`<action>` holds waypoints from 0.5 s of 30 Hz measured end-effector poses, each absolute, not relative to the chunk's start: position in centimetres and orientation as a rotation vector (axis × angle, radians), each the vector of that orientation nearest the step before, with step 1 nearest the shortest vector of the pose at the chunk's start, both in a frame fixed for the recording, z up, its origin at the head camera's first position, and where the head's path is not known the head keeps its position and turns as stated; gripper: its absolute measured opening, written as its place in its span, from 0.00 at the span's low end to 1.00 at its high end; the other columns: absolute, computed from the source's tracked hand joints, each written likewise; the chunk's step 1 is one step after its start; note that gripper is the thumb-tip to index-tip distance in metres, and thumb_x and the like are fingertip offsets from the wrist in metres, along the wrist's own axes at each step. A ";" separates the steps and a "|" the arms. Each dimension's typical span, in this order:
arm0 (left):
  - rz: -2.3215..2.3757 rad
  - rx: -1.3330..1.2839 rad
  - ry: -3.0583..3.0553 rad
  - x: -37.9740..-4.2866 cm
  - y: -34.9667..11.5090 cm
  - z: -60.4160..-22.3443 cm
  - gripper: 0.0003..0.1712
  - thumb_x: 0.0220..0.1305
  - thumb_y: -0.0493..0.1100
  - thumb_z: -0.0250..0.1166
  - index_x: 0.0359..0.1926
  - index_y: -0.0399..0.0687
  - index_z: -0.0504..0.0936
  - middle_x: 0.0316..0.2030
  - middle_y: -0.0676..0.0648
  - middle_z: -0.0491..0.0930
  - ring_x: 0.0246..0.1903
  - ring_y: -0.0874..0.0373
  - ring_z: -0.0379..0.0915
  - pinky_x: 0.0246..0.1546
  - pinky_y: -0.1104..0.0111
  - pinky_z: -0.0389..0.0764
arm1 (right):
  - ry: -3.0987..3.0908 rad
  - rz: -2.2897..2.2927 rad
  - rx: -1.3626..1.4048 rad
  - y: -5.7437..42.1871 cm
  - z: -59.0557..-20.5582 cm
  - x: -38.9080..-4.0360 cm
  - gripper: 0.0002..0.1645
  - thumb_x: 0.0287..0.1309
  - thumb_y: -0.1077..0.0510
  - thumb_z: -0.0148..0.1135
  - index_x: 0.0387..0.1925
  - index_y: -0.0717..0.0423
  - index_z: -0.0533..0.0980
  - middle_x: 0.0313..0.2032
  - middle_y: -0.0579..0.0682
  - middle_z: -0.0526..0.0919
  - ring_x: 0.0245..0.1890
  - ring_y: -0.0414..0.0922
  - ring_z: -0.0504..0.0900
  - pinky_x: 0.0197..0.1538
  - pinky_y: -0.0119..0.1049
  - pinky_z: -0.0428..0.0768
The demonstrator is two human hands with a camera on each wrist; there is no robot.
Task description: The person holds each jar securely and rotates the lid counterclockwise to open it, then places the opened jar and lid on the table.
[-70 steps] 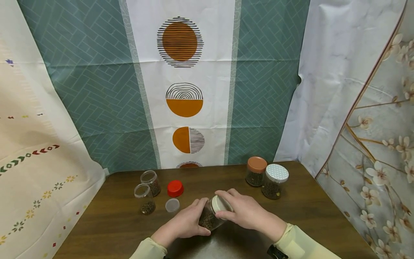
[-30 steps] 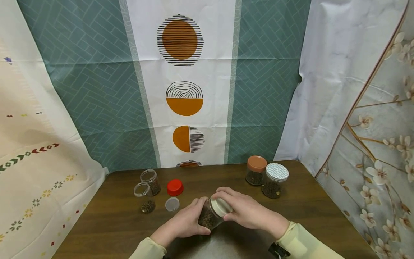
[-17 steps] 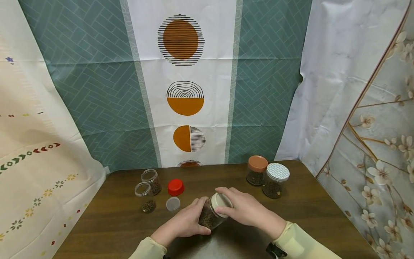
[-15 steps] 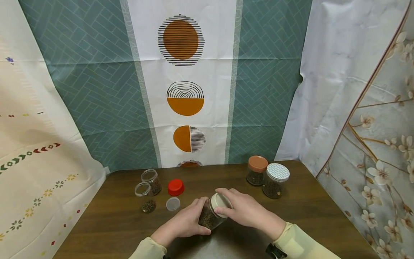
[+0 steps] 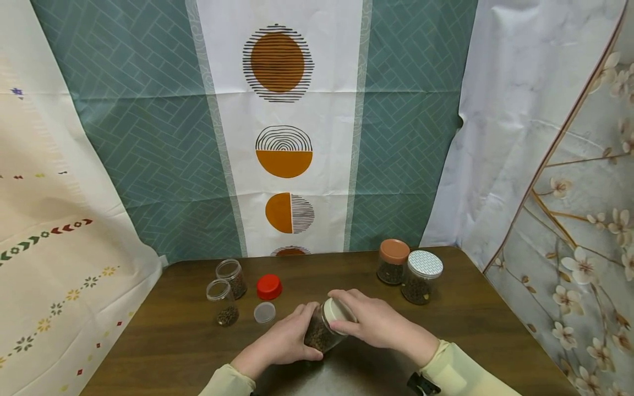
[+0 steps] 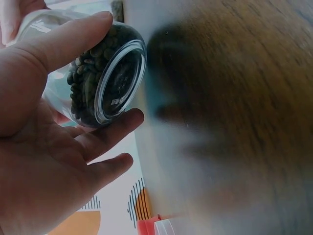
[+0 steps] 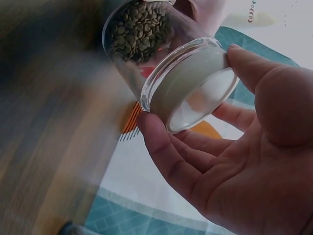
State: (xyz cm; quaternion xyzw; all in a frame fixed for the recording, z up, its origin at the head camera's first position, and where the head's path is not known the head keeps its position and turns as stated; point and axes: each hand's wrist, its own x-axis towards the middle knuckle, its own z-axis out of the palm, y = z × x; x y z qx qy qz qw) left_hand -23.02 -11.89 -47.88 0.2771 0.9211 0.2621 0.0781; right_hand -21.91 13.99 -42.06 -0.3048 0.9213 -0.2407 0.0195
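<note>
A clear jar (image 5: pixel 319 334) part-filled with brown-green seeds or beans is tilted over the front middle of the table, its top toward the right. My left hand (image 5: pixel 284 338) grips the jar's body, thumb on one side and fingers on the other. In the left wrist view the jar's glassy base (image 6: pixel 122 81) faces the camera. On the jar's mouth sits a pale cream lid (image 5: pixel 337 314), also plain in the right wrist view. My right hand (image 5: pixel 373 322) holds this lid by its rim between thumb and fingers (image 7: pixel 156 137).
Two lidless jars, a front one (image 5: pixel 223 308) and a back one (image 5: pixel 233 278), stand at the left with dark contents. Near them lie a red lid (image 5: pixel 269 286) and a clear lid (image 5: pixel 264 312). Back right are an orange-lidded jar (image 5: pixel 393 261) and a white-lidded jar (image 5: pixel 421 278).
The right hand's fingers have shifted around the lid's rim and come back, and the lid's tilt varied slightly. The left hand and jar stay in place.
</note>
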 end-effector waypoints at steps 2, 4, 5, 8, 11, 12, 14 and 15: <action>0.783 0.824 2.756 -23.0 -11.9 -47.9 0.60 0.57 0.56 0.87 0.80 0.44 0.62 0.60 0.45 0.75 0.57 0.48 0.79 0.53 0.50 0.84 | 2.840 -0.761 -0.968 14.1 -42.0 -21.9 0.39 0.76 0.36 0.68 0.78 0.47 0.71 0.64 0.52 0.81 0.46 0.46 0.84 0.45 0.49 0.83; 0.777 0.815 2.754 -23.0 -11.9 -48.0 0.60 0.57 0.56 0.87 0.80 0.44 0.62 0.61 0.45 0.75 0.57 0.47 0.79 0.54 0.50 0.84 | 2.822 -0.773 -0.996 14.3 -42.0 -21.9 0.39 0.76 0.36 0.69 0.78 0.47 0.71 0.65 0.52 0.80 0.47 0.47 0.85 0.46 0.49 0.83; 0.774 0.811 2.754 -23.0 -11.9 -48.0 0.60 0.57 0.56 0.87 0.81 0.43 0.62 0.61 0.44 0.75 0.58 0.47 0.79 0.54 0.49 0.84 | 2.813 -0.779 -1.011 14.3 -42.0 -21.9 0.39 0.76 0.36 0.69 0.78 0.47 0.71 0.66 0.51 0.79 0.48 0.46 0.85 0.47 0.49 0.84; 0.765 0.803 2.752 -22.9 -11.9 -47.9 0.61 0.58 0.56 0.87 0.81 0.42 0.61 0.63 0.43 0.75 0.60 0.44 0.79 0.55 0.48 0.84 | 2.792 -0.789 -1.070 14.6 -41.9 -22.0 0.38 0.76 0.38 0.69 0.78 0.47 0.70 0.67 0.50 0.78 0.50 0.45 0.84 0.50 0.50 0.84; 0.758 0.799 2.754 -22.9 -11.8 -47.8 0.62 0.58 0.57 0.87 0.81 0.41 0.61 0.64 0.42 0.74 0.62 0.43 0.79 0.56 0.47 0.84 | 2.768 -0.797 -1.126 14.8 -41.9 -22.1 0.36 0.77 0.42 0.70 0.77 0.47 0.70 0.67 0.48 0.78 0.52 0.43 0.83 0.54 0.49 0.83; 0.759 0.798 2.753 -22.9 -11.8 -47.8 0.62 0.58 0.57 0.87 0.81 0.41 0.61 0.64 0.42 0.74 0.62 0.43 0.79 0.57 0.46 0.83 | 2.759 -0.800 -1.142 14.8 -41.9 -22.1 0.35 0.77 0.43 0.70 0.77 0.47 0.70 0.67 0.47 0.78 0.53 0.42 0.83 0.55 0.49 0.83; 0.758 0.799 2.752 -22.9 -11.8 -47.8 0.62 0.58 0.57 0.86 0.81 0.41 0.61 0.64 0.42 0.74 0.62 0.43 0.78 0.57 0.46 0.83 | 2.740 -0.804 -1.161 14.9 -41.9 -22.2 0.34 0.77 0.45 0.71 0.76 0.46 0.70 0.68 0.46 0.77 0.53 0.41 0.82 0.56 0.48 0.83; 0.758 0.802 2.753 -22.9 -11.8 -47.8 0.61 0.58 0.57 0.86 0.81 0.41 0.61 0.64 0.42 0.74 0.62 0.43 0.79 0.57 0.46 0.83 | 2.733 -0.806 -1.167 15.0 -41.8 -22.2 0.34 0.76 0.47 0.72 0.76 0.45 0.70 0.68 0.45 0.76 0.53 0.40 0.82 0.56 0.47 0.83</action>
